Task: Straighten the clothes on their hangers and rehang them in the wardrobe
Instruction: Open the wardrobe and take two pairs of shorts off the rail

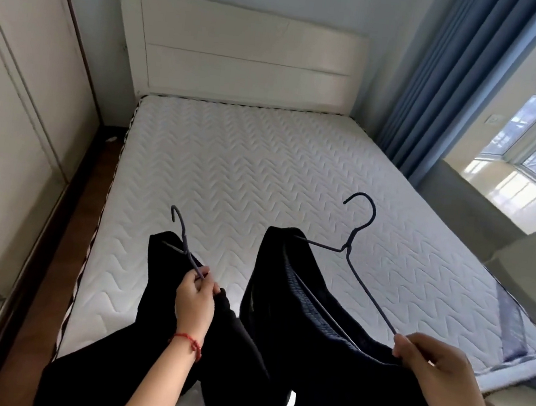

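Over the bed, a hanger with dark clothing is pinched by the left hand and another gripped by the right hand.

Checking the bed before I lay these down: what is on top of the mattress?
Only the quilted mattress surface shows. The two dark garments on their hangers cover its near edge, so anything there is hidden.

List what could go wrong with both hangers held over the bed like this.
The dark garment is bunched toward one end of the right hanger, gripped only at its tip by the right hand; it may slide off. The left hand pinches the left hanger, whose garment sags unevenly.
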`<action>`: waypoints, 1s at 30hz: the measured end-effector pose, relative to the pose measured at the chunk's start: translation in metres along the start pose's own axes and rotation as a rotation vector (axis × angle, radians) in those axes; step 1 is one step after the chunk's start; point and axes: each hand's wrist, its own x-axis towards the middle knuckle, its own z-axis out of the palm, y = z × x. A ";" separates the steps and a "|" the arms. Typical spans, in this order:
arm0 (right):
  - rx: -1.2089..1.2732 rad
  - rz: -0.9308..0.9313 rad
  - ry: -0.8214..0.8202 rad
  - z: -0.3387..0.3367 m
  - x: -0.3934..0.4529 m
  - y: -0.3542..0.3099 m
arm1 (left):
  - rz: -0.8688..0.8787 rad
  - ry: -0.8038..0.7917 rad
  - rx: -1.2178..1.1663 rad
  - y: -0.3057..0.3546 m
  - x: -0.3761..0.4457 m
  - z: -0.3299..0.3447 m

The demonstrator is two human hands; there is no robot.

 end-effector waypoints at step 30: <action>-0.352 0.229 -0.363 0.081 0.261 0.305 | -0.515 -0.009 0.277 -0.161 0.065 0.188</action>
